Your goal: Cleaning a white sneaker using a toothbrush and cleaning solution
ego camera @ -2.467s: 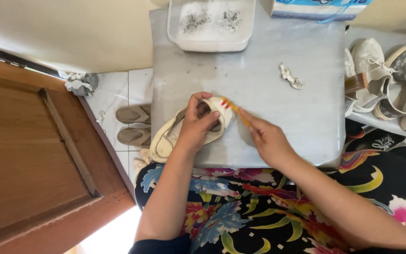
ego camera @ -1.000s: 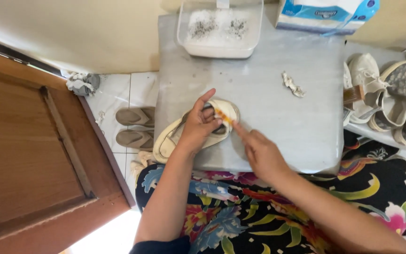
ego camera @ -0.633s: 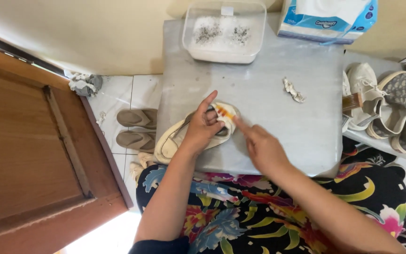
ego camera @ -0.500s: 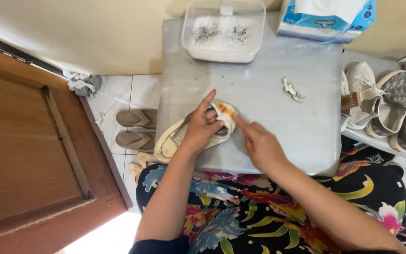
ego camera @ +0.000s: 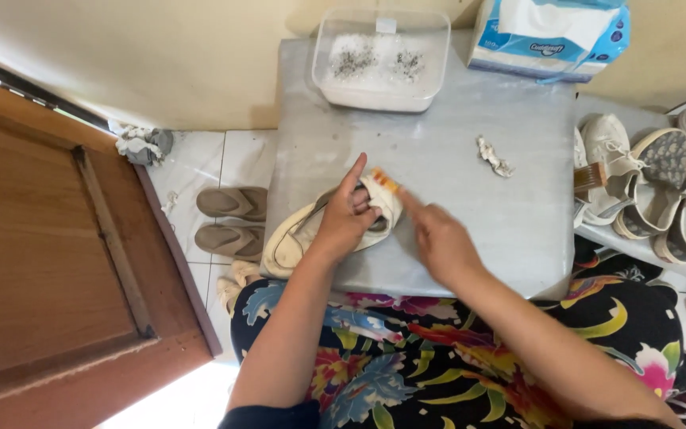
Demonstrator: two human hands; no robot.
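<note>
Head view looks down on a grey table top [ego camera: 454, 127] where both hands work on a cream shoe [ego camera: 311, 230]. That shoe lies on its side at the near left corner of the table, heel end hanging past the edge. Left hand [ego camera: 347, 218] is wrapped round the toe end, fingers curled into the opening, forefinger sticking straight up and free. Right hand [ego camera: 438, 238] sits just beside it, closed narrowly on a small orange-tipped tool [ego camera: 387, 183] whose tip touches the shoe's toe; the hand is blurred, so I cannot tell which fingers pinch it.

Farther back stands a clear plastic tub [ego camera: 381, 59] of white powder with dark specks, and a tissue pack [ego camera: 549, 36] beside it. A crumpled scrap [ego camera: 494, 156] lies alone mid-table. Tan sandals [ego camera: 228, 218] rest on the tiled floor at left, and more shoes [ego camera: 660, 191] sit at right.
</note>
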